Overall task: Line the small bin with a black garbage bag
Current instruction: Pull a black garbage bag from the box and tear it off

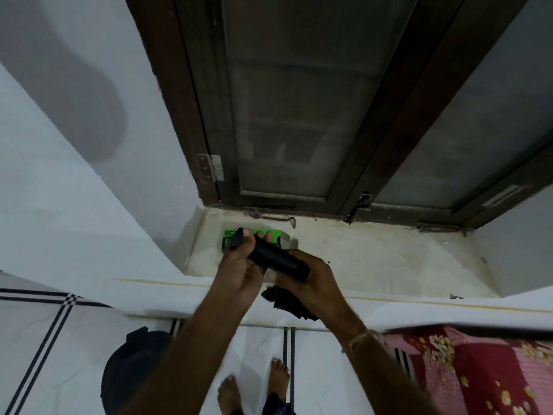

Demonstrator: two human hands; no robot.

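While the head camera looked down past a window sill (374, 259) and a dark wooden window frame (191, 115), both hands met over the sill's near edge, working a roll of black garbage bags (276, 259). The left hand (239, 271) was curled closed around the roll's far end, thumb on top and fingertips showing beyond it; the right hand (311, 280) was closed on the near end, and a loose, crumpled length of black bag (287, 304) hung beneath it, touching the palm. Just behind the hands, a green box (257, 238) lay on the sill, partly hidden by the fingers; its printing was too blurred to read. Down on the tiled floor (45, 339), the small bin (131, 366) stood near the person's bare feet (254, 387), left of them and partly covered by the left forearm, dark, with no liner that could be made out. A red flowered bedspread (478, 369) filled the lower right corner. By my judgement the step in hand was separating one bag from the roll, so the lining itself had not begun. The next move would call for tearing the hanging length free, setting the roll down, finding the bag's open mouth, and then bending to the bin.
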